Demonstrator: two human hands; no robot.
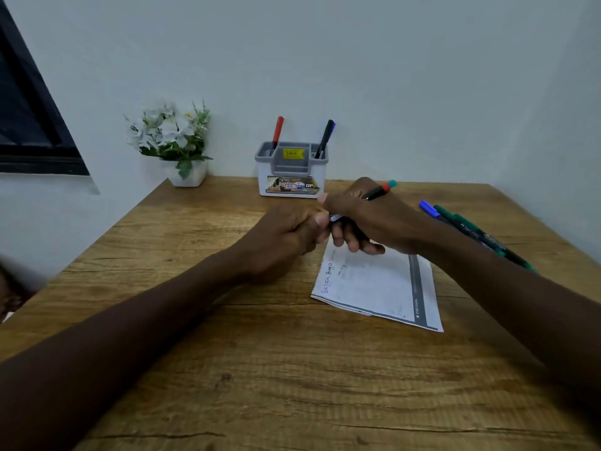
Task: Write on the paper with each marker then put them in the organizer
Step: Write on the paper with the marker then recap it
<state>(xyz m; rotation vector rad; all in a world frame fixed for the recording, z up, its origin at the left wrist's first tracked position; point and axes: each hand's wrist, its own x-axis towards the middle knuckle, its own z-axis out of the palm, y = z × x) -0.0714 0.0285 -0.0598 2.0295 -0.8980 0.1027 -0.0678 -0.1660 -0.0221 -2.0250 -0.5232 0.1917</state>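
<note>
We saw a wooden tabletop (227,369) with a visible grain. At its far left corner stood a small white pot (188,177) of white flowers (169,128) with green leaves. Behind the tabletop rose a plain pale wall (325,60), and left of the pot a dark-framed window (29,125) showed.
</note>
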